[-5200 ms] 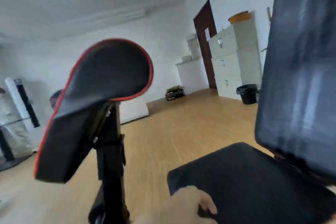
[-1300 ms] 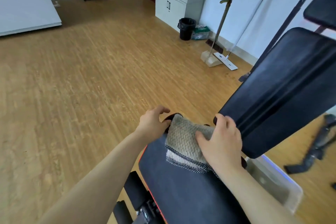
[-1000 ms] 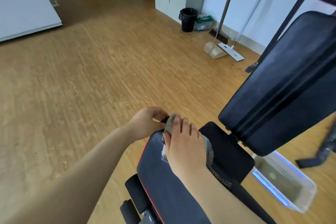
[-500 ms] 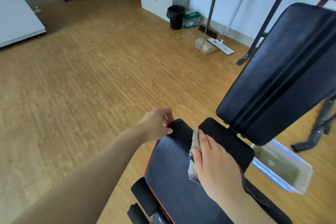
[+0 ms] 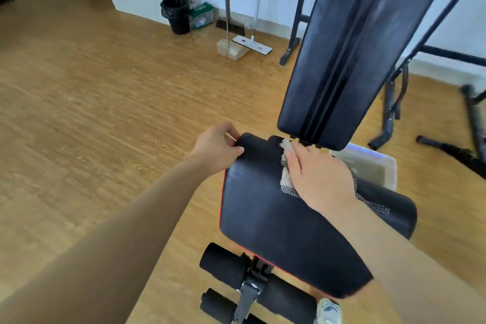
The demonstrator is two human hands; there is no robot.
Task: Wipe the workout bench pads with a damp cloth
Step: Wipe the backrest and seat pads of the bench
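Observation:
The black seat pad [image 5: 263, 213] with red piping fills the lower centre. Behind it the black back pad [image 5: 355, 47] stands tilted up. My right hand [image 5: 318, 176] lies flat on a grey woven cloth [image 5: 285, 179] and presses it onto the far part of the seat pad, close under the back pad. Most of the cloth is hidden beneath the hand. My left hand [image 5: 218, 147] grips the seat pad's far left corner, with its thumb on top and fingers curled over the edge.
Black foam leg rollers [image 5: 223, 260] sit at the seat's near end. A clear plastic tub [image 5: 373, 166] stands on the wooden floor to the right. A black bin [image 5: 176, 14], a broom and a flat mop [image 5: 251, 43] line the wall. Black metal frame legs [image 5: 389, 118] stand at right.
My right hand has slid the cloth toward the far end of the seat pad, up to the back pad's base. My left hand keeps its hold on the corner.

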